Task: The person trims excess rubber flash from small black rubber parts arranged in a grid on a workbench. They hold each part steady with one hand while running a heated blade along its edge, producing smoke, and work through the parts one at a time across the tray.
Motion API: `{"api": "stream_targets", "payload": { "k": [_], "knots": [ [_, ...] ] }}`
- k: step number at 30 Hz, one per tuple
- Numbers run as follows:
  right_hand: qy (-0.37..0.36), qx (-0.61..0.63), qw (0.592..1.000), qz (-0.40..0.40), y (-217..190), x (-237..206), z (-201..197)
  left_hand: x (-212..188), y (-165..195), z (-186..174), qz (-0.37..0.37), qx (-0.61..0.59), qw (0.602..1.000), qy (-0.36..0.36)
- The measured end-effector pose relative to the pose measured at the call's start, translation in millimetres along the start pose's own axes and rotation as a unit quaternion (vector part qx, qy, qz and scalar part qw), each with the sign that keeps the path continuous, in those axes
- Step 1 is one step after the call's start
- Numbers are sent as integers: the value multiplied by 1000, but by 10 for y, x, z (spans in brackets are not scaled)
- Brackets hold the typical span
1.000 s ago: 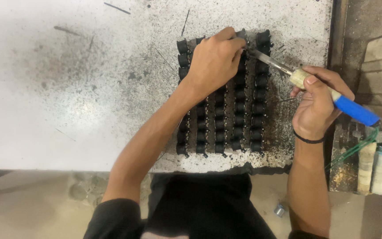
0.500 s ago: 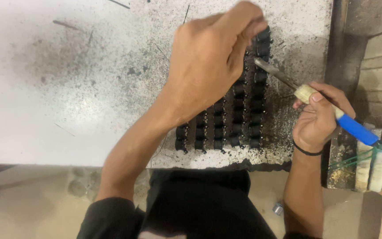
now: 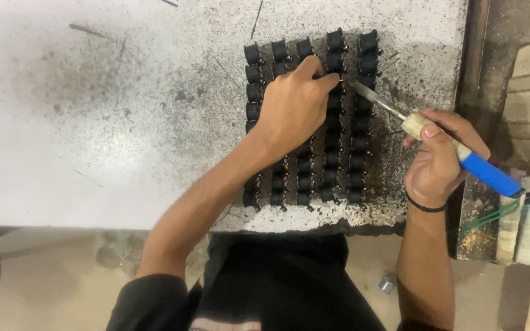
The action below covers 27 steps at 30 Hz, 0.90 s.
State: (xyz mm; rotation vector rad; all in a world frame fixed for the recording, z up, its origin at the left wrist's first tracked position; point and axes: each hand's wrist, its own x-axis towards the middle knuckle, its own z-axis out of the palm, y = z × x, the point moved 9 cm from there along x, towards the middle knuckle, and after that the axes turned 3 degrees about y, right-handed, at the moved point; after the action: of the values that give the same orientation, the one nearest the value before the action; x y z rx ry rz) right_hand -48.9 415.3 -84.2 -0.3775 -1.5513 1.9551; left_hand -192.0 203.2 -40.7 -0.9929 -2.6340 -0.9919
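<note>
Head view: left hand [image 3: 292, 110] pinching wire, right hand [image 3: 437, 162] gripping soldering iron [image 3: 443, 147].

I'm scanning all around my grip on the work and there's no package, label, sign or screen to pick out anywhere; nothing printed shows beside, above or below where my hands are busy, so nothing to report here.

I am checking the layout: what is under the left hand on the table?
The left hand rests on rows of small black parts set on the speckled white table. The parts directly beneath the palm are covered, so they cannot be seen.
</note>
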Motion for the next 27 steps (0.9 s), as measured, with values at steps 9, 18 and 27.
{"api": "stream_targets", "payload": {
  "k": [9, 18, 27],
  "knots": [
    [-11, 10, 1000, 10, 26, 23, 2, 152, 26, 53, 12, -3, 999, -39],
    [5, -3, 1000, 16, 27, -8, -13, 137, 105, 155, 27, 37, 998, -52],
    [31, -8, 999, 2, -3, -9, -72, 110, 57, 113, 10, -19, 999, -26]
  ]
}}
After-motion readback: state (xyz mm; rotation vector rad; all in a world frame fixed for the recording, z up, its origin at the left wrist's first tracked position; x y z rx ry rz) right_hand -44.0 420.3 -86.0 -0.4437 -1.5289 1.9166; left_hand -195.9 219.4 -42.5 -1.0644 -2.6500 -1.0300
